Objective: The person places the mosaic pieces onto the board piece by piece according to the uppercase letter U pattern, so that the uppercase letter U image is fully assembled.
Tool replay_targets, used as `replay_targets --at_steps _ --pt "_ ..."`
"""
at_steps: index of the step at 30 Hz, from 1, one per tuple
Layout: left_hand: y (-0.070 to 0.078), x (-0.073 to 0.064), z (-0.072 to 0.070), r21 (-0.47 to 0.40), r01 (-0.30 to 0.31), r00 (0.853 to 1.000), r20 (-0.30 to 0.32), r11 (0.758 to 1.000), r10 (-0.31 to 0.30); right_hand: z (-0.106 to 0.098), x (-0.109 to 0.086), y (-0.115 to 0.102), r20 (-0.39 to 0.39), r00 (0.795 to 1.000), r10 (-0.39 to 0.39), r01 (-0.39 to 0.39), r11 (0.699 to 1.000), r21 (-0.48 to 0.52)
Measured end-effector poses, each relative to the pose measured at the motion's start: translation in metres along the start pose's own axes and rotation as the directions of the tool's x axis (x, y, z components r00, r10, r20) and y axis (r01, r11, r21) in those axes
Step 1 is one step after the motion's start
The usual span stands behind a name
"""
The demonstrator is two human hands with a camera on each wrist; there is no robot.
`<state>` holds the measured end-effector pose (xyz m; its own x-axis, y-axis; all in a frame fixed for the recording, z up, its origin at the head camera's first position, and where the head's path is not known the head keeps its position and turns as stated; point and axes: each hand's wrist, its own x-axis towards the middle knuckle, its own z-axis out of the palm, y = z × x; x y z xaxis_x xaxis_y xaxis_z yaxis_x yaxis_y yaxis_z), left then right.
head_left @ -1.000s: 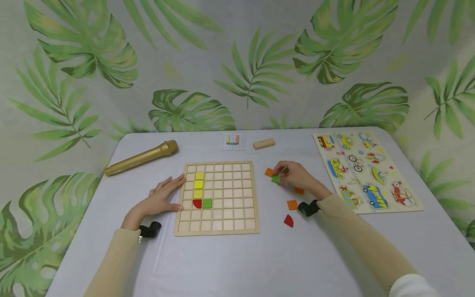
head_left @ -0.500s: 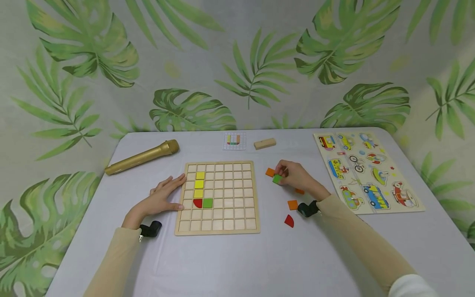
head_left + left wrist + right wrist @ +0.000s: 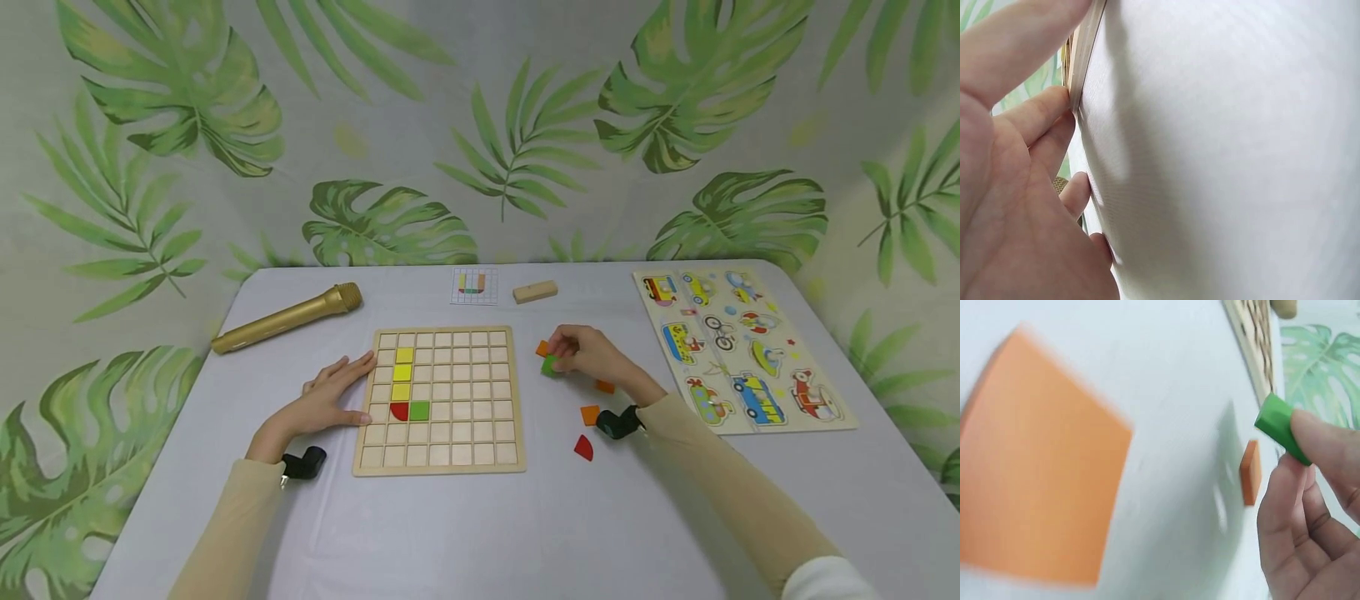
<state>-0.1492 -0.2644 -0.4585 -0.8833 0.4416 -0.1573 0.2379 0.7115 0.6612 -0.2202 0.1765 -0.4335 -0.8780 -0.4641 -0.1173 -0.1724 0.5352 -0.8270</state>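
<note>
In the right hand (image 3: 588, 354), between 2 and 3 o'clock of the board (image 3: 461, 390), the green tile (image 3: 1277, 420) is pinched by thumb and fingertips. Only one end is gripped, so a slip or twist could be caused by a weak pinch. The left hand (image 3: 318, 408) is spread wide at the board's 9 o'clock edge, which is touched by thumb and index finger; should that edge be pushed, the board could be shifted and its tiles jarred.

Close by the held tile, an orange tile (image 3: 542, 348) is partly covered by the right fingers and could be knocked by a low fingertip. A second (image 3: 605, 387) is half hidden below the palm. The nearest one (image 3: 590, 415) lies just beside the black wrist camera (image 3: 618, 423) and might be dragged by it if the arm were lowered. The loose red quarter (image 3: 583, 447), towards 4 o'clock, is less exposed.

On the board, left of centre, three yellow tiles (image 3: 402, 373) are lined up above a red quarter (image 3: 401, 411) and another green tile (image 3: 419, 411). Towards 12 o'clock, a card (image 3: 474, 286) could be misread, its print being small.
</note>
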Motion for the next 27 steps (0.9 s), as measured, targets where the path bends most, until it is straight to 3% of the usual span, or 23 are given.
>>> replay_targets --at_steps 6,13,27 --pt "0.0 0.0 0.0 0.004 -0.001 1.0 -0.001 1.0 0.001 0.012 0.008 -0.012 0.059 0.996 -0.074 0.071 0.996 0.054" --pt "0.0 0.0 0.0 0.002 -0.001 1.0 -0.002 1.0 0.001 0.036 0.021 -0.032 0.144 0.975 -0.17 0.157 0.983 0.094" --pt "-0.003 0.0 0.001 0.006 0.005 1.0 -0.001 1.0 -0.005 0.092 0.044 -0.064 0.261 0.935 -0.24 0.228 0.971 0.074"
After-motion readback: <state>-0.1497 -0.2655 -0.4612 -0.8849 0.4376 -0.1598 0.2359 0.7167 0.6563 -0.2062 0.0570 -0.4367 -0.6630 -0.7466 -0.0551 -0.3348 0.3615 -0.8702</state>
